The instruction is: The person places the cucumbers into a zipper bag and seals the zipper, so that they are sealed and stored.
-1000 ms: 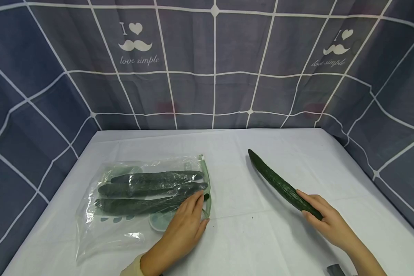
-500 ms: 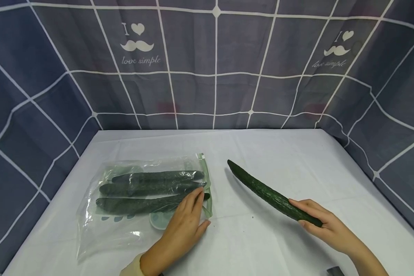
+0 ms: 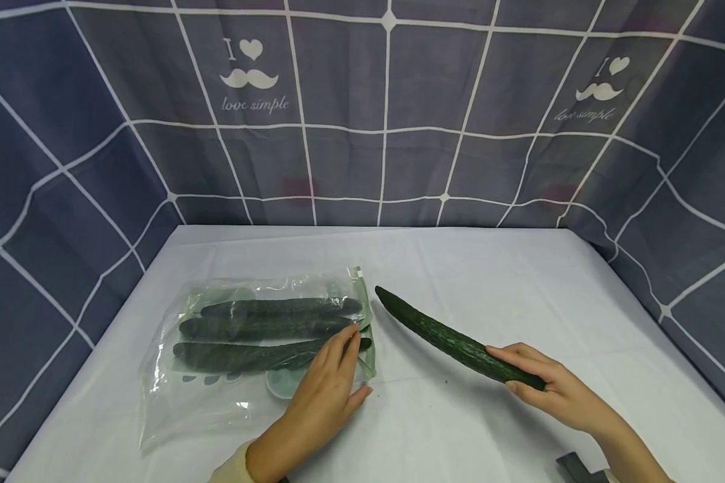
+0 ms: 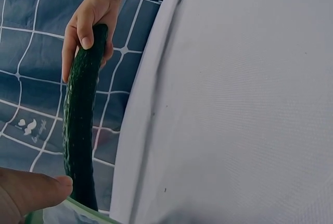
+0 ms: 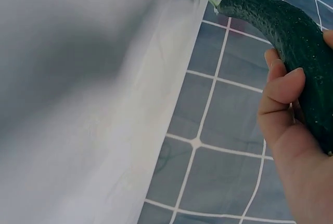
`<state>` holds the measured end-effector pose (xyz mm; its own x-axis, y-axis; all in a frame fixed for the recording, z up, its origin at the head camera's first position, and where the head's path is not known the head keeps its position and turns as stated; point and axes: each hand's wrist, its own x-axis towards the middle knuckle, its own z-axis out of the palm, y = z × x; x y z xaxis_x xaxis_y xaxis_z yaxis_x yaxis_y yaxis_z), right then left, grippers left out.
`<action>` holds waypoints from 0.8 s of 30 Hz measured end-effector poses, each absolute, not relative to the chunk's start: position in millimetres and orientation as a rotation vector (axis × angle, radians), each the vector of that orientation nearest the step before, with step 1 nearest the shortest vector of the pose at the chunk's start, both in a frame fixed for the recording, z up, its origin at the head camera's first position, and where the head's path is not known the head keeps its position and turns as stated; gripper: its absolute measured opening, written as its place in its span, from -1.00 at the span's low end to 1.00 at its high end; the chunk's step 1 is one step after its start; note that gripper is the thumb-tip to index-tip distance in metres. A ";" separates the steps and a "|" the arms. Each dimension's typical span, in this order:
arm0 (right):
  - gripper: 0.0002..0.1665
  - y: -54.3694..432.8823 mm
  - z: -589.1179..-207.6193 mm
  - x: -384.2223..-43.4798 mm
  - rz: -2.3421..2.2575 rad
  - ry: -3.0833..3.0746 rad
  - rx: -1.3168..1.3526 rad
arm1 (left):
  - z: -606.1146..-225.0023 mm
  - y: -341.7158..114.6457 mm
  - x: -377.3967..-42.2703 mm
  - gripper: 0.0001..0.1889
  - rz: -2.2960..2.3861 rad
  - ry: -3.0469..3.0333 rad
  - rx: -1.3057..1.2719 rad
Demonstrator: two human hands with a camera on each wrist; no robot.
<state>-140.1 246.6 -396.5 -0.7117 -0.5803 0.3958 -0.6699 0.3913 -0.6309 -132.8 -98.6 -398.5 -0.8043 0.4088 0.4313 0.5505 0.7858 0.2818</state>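
Note:
My right hand [image 3: 556, 389] grips the thick end of a long dark-green cucumber [image 3: 441, 335], thumb on one side and fingers on the other. The cucumber's thin tip points left, close to the green-edged mouth of a clear zip bag [image 3: 193, 422]. Three more cucumbers [image 3: 266, 327] lie side by side in the bag. At that mouth my left hand [image 3: 320, 396] holds the bag's edge, its fingers over the lower cucumber's end. In the left wrist view my thumb [image 4: 44, 190] shows beside the green rim [image 4: 88, 211], overlapping the cucumber's tip.
A white cloth [image 3: 471, 268] covers the table. Dark grey curtains with white grid lines [image 3: 338, 161] stand behind it and on both sides. Part of a dark grey strap [image 3: 574, 466] shows at my right wrist.
My right hand has moved left with the cucumber, bringing its tip from well right of the bag to close by the mouth. The left hand has stayed at the bag's edge.

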 end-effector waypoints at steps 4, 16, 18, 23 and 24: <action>-0.34 242.2 -395.3 -143.8 1.243 -2.541 1.170 | -397.4 -99.2 -132.6 -0.21 -0.561 -2.624 -0.739; -0.37 227.1 -395.0 -154.8 1.310 -2.619 1.259 | -392.2 -103.0 -130.8 -0.24 -0.527 -2.631 -0.745; -0.38 223.0 -396.5 -157.5 1.331 -2.588 1.293 | -392.1 -103.5 -130.4 -0.23 -0.538 -2.626 -0.748; -0.38 210.8 -398.1 -167.2 1.320 -2.549 1.390 | -391.6 -103.0 -130.0 -0.21 -0.539 -2.634 -0.761; -0.38 207.4 -398.0 -170.2 1.310 -2.544 1.416 | -391.1 -102.7 -130.0 -0.21 -0.531 -2.635 -0.764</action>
<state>-170.2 207.4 -398.0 -0.6053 -0.7275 0.3232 -0.6856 0.2701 -0.6760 -130.0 -102.7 -391.1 -0.7954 0.4356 0.4214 0.5649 0.7848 0.2550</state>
